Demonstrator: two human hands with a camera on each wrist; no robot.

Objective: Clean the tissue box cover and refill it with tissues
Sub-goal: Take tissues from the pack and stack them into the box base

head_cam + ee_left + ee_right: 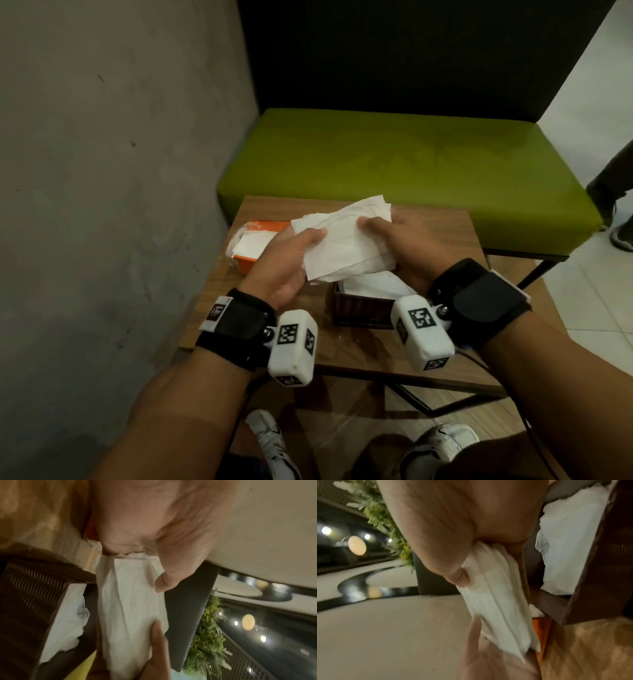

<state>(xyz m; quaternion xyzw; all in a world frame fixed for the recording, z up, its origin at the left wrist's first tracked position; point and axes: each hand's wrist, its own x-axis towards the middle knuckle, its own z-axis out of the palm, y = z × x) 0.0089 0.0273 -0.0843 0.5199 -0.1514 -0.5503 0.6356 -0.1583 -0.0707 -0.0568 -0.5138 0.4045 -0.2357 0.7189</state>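
Both hands hold a stack of white tissues [346, 236] above the table. My left hand [291, 253] pinches its left end, thumb on top, and my right hand [397, 240] grips the right end. The same stack [130, 609] [496, 601] shows between thumb and fingers in both wrist views. Just below it sits the dark brown woven tissue box cover [363, 308] [29, 601] [597, 574], open side up, with white tissues inside. An orange tissue pack [253, 243], torn open with tissues showing, lies to the left behind my left hand.
The small wooden table [445, 240] stands against a grey wall [102, 171] on the left. A green bench seat [411, 161] with a dark backrest is right behind it. Another person's shoe [621, 236] is on the tiled floor at far right. My own shoes show below the table.
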